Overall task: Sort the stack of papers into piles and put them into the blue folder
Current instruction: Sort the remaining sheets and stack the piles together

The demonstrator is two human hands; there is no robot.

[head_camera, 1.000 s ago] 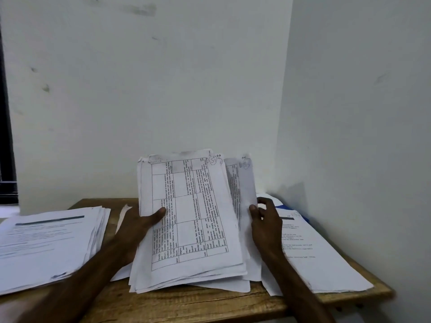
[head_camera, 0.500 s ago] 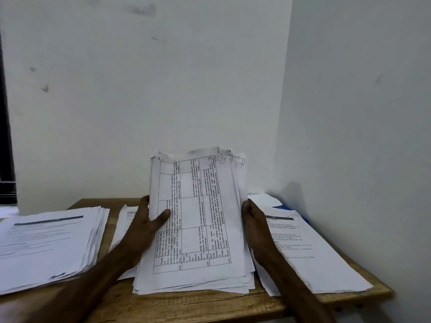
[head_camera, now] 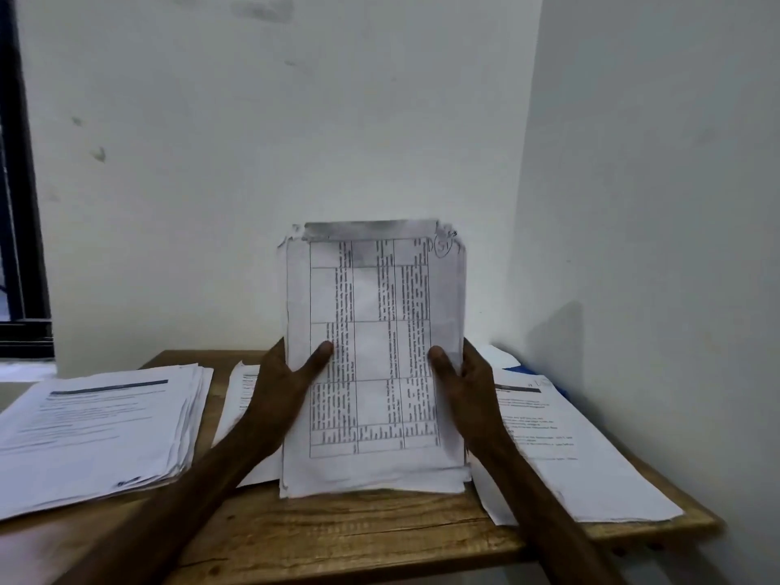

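Observation:
A stack of printed table sheets stands nearly upright on its bottom edge at the middle of the wooden table. My left hand grips its left side, thumb on the front page. My right hand grips its right side the same way. A thick pile of papers lies at the left. Another pile lies at the right, and a sliver of the blue folder shows beneath it by the wall. A few sheets lie flat behind my left arm.
White walls close in behind and to the right of the table, forming a corner. A dark window frame is at the far left. The left pile overhangs the table's left side. Bare wood shows along the front edge.
The fanned, leaning sheets have been squared into one neat stack and raised upright. Both hands moved in to clamp its sides, the right hand coming leftward.

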